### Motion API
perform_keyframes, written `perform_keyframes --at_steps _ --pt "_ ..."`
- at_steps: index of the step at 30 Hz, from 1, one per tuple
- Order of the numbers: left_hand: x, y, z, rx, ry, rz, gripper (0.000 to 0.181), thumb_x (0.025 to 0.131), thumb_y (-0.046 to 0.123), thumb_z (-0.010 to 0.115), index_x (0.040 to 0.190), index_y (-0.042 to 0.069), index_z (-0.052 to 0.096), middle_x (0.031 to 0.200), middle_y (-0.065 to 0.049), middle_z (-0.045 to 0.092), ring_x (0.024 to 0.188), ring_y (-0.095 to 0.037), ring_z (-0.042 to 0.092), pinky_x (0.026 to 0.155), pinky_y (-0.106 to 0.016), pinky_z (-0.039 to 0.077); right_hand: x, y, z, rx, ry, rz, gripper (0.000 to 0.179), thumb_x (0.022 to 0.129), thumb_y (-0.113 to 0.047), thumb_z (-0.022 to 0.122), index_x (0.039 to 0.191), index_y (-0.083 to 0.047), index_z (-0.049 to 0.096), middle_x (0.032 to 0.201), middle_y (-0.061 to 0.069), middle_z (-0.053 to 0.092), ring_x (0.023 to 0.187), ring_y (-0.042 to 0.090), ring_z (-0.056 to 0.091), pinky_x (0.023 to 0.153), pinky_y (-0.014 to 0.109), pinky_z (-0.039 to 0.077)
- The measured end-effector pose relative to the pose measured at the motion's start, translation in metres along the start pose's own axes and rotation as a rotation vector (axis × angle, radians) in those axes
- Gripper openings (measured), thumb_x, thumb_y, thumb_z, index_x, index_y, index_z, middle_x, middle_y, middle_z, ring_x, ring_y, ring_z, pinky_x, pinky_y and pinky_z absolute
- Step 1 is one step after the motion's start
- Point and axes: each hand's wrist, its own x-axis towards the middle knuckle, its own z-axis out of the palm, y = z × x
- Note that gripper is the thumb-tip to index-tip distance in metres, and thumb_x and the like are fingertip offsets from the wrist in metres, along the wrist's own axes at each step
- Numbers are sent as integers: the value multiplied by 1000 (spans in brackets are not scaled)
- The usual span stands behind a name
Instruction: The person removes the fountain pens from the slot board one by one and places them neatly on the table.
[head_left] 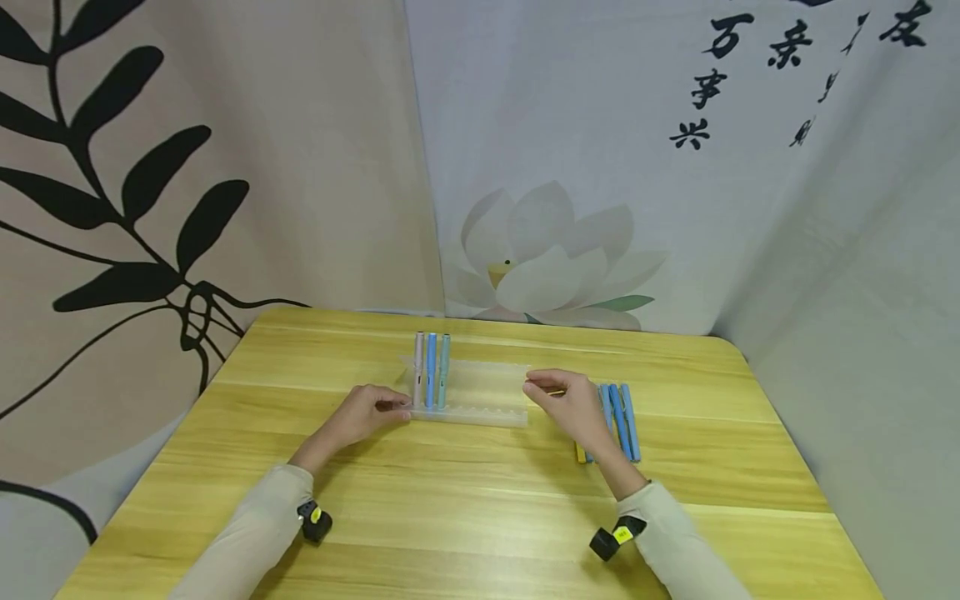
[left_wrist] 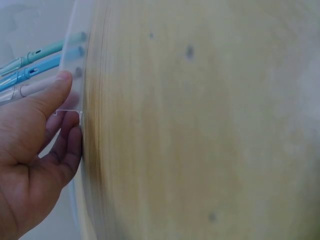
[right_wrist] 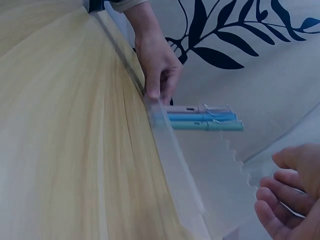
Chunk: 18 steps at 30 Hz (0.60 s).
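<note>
A clear plastic pen stand [head_left: 487,387] stands near the middle of the table. Side by side at its left end lean a pale pink pen [head_left: 418,371], a blue pen [head_left: 431,372] and a green pen [head_left: 444,371]. My left hand [head_left: 369,408] pinches the stand's front left corner, thumb on the front lip [left_wrist: 75,92] and fingers curled beneath. Beside the stand's right end is my right hand [head_left: 572,404], its fingers loosely bent. In the right wrist view nothing lies between those fingers, and a gap separates them from the stand's notched edge [right_wrist: 235,155].
Several blue pens [head_left: 619,421] lie on the wooden table [head_left: 450,517] to the right, partly behind my right hand and wrist. A yellow pen [head_left: 581,452] shows beside them. A printed curtain [head_left: 337,167] hangs along the table's back edge.
</note>
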Motion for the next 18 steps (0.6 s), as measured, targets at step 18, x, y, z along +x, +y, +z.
perform_keyframes --at_steps 18 --pt "1 -3 0 0 0 -1 29 93 24 76 117 7 77 101 -2 75 86 -11 64 76 -27 55 20 -15 69 87 -54 -22 21 96 -23 74 115 -15 78 103 -2 78 93 15 72 83 34 59"
